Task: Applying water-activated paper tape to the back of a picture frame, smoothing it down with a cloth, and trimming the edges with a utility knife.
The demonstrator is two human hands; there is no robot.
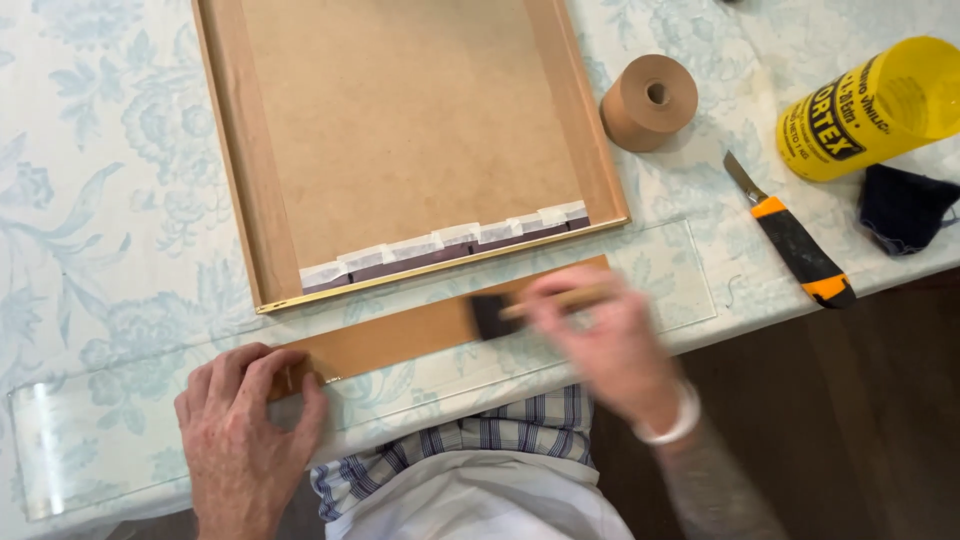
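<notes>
My left hand (245,425) presses down the left end of a long brown paper strip (400,340) that lies on a clear plastic sheet (80,440) at the table's near edge. My right hand (610,345), blurred by motion, grips a foam brush (495,313) by its wooden handle, with the dark brush head resting on the strip's right half. Just beyond the strip lies a picture frame (240,180) face down, its brown backing board (410,120) held along the near edge by several pieces of white tape (450,240).
A roll of brown paper tape (648,102) stands right of the frame. Further right lie an orange and black utility knife (795,240), a yellow glue jar (865,105) on its side and a dark cloth (905,205). A floral cloth (100,200) covers the table.
</notes>
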